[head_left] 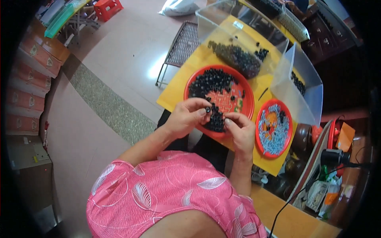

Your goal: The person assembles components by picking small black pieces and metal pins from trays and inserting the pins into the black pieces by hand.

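Note:
My left hand pinches a small black round part between thumb and forefinger, over the near left side of a round red tray. Across from it, my right hand is closed in a pinch at the tray's near right edge. Whatever its fingertips hold is too small to make out. Between the two hands lies a cluster of black parts. A larger heap of the same black parts fills the tray's far left, and its patterned red bottom shows at the right.
An oval red tray of small silvery pieces stands to the right on the yellow table. Beyond are a large clear bin and a smaller translucent bin, both holding black parts. A wicker rack stands beyond the table's left edge.

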`<state>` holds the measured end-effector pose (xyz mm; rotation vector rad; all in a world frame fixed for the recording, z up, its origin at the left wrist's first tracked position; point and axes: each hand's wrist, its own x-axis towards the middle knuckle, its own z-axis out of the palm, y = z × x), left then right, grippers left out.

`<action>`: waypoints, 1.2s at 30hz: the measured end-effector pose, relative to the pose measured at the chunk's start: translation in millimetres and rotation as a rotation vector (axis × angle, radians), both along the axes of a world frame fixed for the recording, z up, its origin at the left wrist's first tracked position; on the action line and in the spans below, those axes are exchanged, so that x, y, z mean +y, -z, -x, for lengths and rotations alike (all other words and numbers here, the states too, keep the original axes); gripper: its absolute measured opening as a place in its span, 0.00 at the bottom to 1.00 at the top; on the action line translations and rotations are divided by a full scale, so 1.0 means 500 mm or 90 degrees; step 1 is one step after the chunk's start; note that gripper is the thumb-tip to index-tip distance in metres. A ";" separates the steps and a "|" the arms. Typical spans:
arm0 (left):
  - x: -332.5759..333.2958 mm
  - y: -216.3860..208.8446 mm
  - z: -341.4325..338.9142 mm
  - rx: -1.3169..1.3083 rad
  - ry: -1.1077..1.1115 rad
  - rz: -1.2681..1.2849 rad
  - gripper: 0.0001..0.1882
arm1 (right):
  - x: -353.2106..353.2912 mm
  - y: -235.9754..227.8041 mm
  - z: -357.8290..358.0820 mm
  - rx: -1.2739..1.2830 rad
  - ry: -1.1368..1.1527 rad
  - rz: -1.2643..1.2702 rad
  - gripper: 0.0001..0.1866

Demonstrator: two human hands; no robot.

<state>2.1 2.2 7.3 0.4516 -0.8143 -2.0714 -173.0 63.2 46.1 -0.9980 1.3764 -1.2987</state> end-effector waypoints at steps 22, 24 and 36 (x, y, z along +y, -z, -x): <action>0.010 0.011 0.010 -0.013 -0.013 0.040 0.11 | -0.010 -0.019 -0.035 -0.232 -0.025 -0.026 0.07; 0.007 0.014 0.010 -0.012 -0.015 0.045 0.11 | -0.013 -0.019 -0.034 -0.215 -0.027 -0.019 0.07; 0.007 0.008 0.005 -0.041 0.017 0.134 0.11 | -0.010 -0.018 -0.039 -0.195 -0.033 -0.025 0.07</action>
